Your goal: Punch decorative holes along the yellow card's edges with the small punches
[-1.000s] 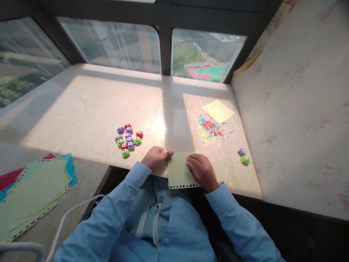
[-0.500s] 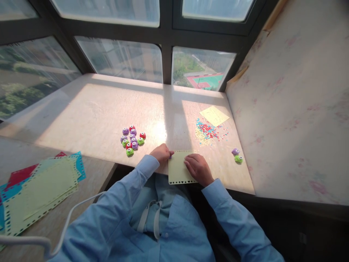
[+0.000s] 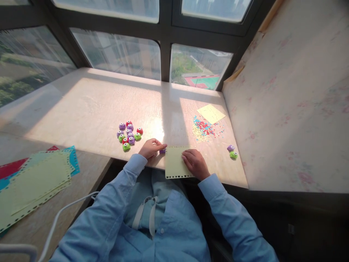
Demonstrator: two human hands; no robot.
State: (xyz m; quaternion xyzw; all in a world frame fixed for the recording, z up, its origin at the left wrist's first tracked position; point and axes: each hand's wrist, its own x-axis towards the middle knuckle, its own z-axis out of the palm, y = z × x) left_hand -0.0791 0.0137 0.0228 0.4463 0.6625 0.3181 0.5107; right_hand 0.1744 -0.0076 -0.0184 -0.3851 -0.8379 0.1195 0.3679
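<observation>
At the far left, overlapping pale yellow-green, blue and red paper sheets (image 3: 40, 185) with punched edges lie on an adjoining tabletop (image 3: 91, 178). Left of centre, near the front edge of a pale, sunlit window ledge (image 3: 89, 98), sits a cluster of small purple, red and green craft punches (image 3: 126, 146), each topped with a white eye-like button. The person's left hand (image 3: 152, 148) comes next, fingers narrowed over a purple plastic punch (image 3: 162, 150); how firmly it grips cannot be told. That punch meets the left edge of a flat, pale yellow-green paper sheet (image 3: 174, 163), whose near side, lined with dark cut-outs including hearts, overhangs the ledge's front edge; small holes run along its far side. The right hand (image 3: 195, 162) rests on the sheet, fingers close together and slightly bent. Beyond, toward the ledge's far right corner, lie red, blue and cream confetti (image 3: 204, 128) and a yellow paper square (image 3: 211, 113). By the right edge, a purple punch (image 3: 231, 147) and a green punch (image 3: 233, 155) touch.
</observation>
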